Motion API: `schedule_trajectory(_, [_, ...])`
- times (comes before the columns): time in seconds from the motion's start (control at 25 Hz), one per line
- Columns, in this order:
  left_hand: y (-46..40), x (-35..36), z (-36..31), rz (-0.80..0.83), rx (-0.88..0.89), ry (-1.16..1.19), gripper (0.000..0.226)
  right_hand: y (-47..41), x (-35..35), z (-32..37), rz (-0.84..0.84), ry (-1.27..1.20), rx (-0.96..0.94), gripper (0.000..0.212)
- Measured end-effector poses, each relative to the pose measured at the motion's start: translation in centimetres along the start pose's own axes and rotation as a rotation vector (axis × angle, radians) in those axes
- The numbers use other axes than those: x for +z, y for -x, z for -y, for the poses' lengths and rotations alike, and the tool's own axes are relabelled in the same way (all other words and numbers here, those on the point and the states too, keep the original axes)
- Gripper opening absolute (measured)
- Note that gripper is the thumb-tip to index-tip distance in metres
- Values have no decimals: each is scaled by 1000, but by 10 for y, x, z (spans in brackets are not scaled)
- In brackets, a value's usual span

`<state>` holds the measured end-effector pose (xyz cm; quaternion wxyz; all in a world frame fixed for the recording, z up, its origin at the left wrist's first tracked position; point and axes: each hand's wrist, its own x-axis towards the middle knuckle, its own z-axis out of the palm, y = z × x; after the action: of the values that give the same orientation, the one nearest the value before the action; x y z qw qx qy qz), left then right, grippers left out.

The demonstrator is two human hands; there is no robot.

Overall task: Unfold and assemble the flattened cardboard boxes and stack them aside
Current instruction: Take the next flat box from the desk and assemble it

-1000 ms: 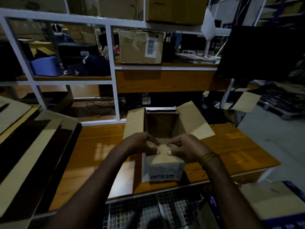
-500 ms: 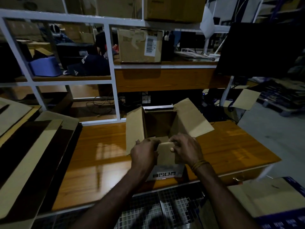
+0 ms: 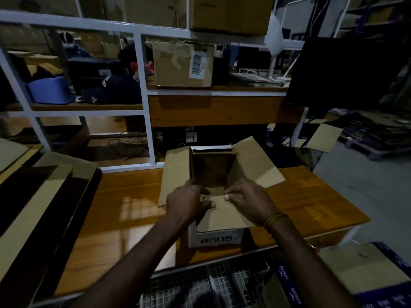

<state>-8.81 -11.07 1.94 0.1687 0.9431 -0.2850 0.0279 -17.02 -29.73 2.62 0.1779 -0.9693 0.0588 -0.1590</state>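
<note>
While both our left hand (image 3: 189,202) and right hand (image 3: 249,200) pinch the cardboard box's (image 3: 213,172) near flap (image 3: 224,213), we should crease it squarely at its fold.

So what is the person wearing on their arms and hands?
Nothing covers them: both forearms are bare, with no sleeves and no gloves in view. The left hand wears nothing. The right hand has a bunch of thin yellowish-brown thread bands wound round its wrist.
</note>
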Motion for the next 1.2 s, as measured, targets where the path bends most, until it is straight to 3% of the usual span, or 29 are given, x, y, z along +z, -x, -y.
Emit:
schedule_trajectory(0.24, [-55, 8, 3, 241, -69, -64, 59, -41, -2, -28, 187, 213, 82, 50])
schedule_trajectory(0.4, [-84, 11, 9, 319, -55, -176, 82, -80, 0, -44, 302, 370, -2, 60])
schedule_trajectory(0.68, [-129, 13, 13, 216, -90, -142, 91, -139, 11, -77, 364, 387, -76, 76])
schedule_trajectory(0.92, [-173, 11, 14, 108, -128, -225, 102, -182, 15, -92, 222, 320, -95, 79])
schedule_trajectory(1.2, [-214, 21, 11, 19, -160, -431, 87, -226, 32, -113, 189, 361, -94, 73])
